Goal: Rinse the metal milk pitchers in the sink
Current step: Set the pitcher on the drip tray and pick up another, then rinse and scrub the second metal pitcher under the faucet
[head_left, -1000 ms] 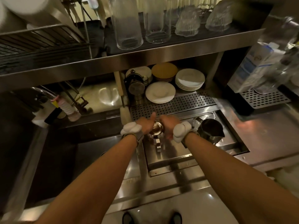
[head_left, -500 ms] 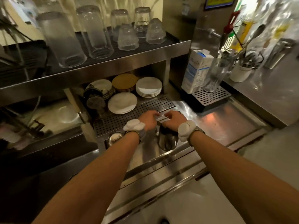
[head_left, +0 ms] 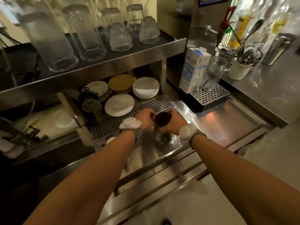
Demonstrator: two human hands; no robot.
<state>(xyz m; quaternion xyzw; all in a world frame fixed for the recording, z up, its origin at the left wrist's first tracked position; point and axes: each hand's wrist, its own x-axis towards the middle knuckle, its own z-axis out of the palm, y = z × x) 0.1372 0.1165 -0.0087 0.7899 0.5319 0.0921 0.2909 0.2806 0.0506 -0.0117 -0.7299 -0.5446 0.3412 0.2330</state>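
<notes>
The metal milk pitcher point(head_left: 162, 127) stands upright in the shallow steel rinse basin point(head_left: 146, 153), its dark open mouth facing up and its long axis close to vertical, directly between the two hands and just in front of the perforated drain grate point(head_left: 129, 116). The right hand point(head_left: 174, 122) wraps the pitcher's right side, fingers curled around the wall; the left hand point(head_left: 145, 118) closes at the upper left edge, seemingly on the rim or handle, though the exact hold is hidden. Both are equally near, so the pitcher is held from two sides. A second pitcher point(head_left: 111, 138) shows partly under the left wrist, further left in the basin. A milk carton point(head_left: 194, 70) and tall glass point(head_left: 214, 70) stand well apart, behind right.
</notes>
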